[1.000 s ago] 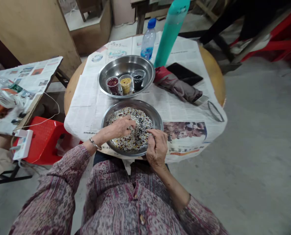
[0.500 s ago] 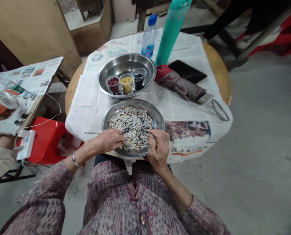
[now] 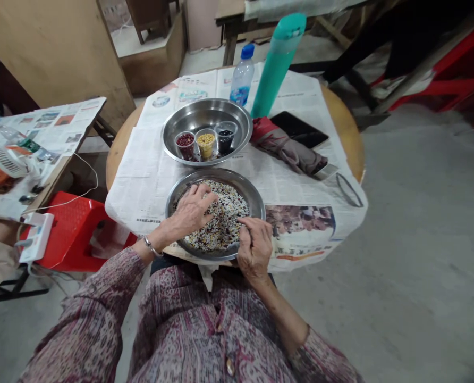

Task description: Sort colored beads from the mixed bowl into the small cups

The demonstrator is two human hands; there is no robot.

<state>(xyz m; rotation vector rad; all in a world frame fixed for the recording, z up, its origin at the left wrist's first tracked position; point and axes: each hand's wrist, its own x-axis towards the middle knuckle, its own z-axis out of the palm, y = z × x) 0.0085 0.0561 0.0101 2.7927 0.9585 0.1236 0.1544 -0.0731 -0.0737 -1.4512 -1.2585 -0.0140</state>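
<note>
A steel bowl [image 3: 256,198] near the table's front edge holds a mix of white rice grains [image 3: 232,205] with dark, red and yellow beans among them. My left hand [image 3: 191,213] lies over the left of the mix, fingers spread and touching the grains, holding nothing visible. Over the bowl's right rim is my right hand [image 3: 256,247], its fingers curled and its index fingertip at the grains; whatever it may hold is hidden. Behind stands a larger steel basin [image 3: 169,130] with a cup of red beans [image 3: 186,143], a cup of yellow beans [image 3: 205,143] and a cup of black beans [image 3: 225,139].
A water bottle [image 3: 242,77] and a tall teal bottle [image 3: 279,66] stand behind the basin. To the right lie a folded umbrella [image 3: 288,144], a dark tablet [image 3: 301,127] and newspaper [image 3: 141,181]. A red stool [image 3: 72,229] and power strip [image 3: 37,239] are at left.
My left hand has moved forward over the mix and its fingers have spread. My right hand has stayed at the bowl's right rim. The grains look stirred, and the view has shifted slightly.
</note>
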